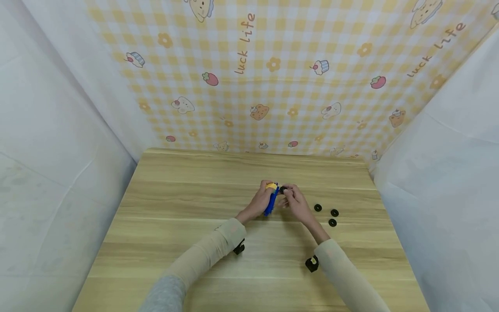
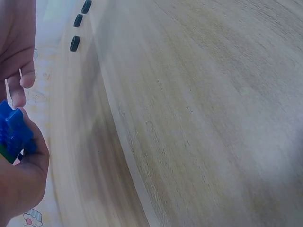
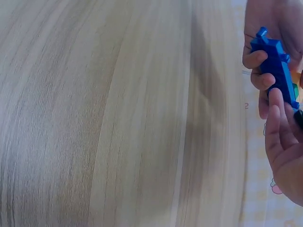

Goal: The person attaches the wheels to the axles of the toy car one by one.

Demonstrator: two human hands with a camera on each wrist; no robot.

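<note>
My left hand (image 1: 259,203) grips a long blue toy car body (image 1: 270,206) that has a yellow part (image 1: 271,186) on top. Short blue pegs stick out from its sides, and a bit of green (image 3: 295,90) shows beside the blue in the right wrist view. Close against the body's far end, my right hand (image 1: 299,207) pinches a small black wheel (image 1: 283,190) between thumb and fingers. Fingertips of the right hand also touch the blue underside in the right wrist view. Whether the wheel sits on a peg cannot be made out.
Three loose black wheels, one of them nearest the hands (image 1: 315,208), lie on the wooden table (image 1: 175,195) to the right. Black wrist cameras show at the left sleeve (image 1: 239,248) and right sleeve (image 1: 312,264). A checked cloth (image 1: 234,95) hangs behind; white sheets flank both sides.
</note>
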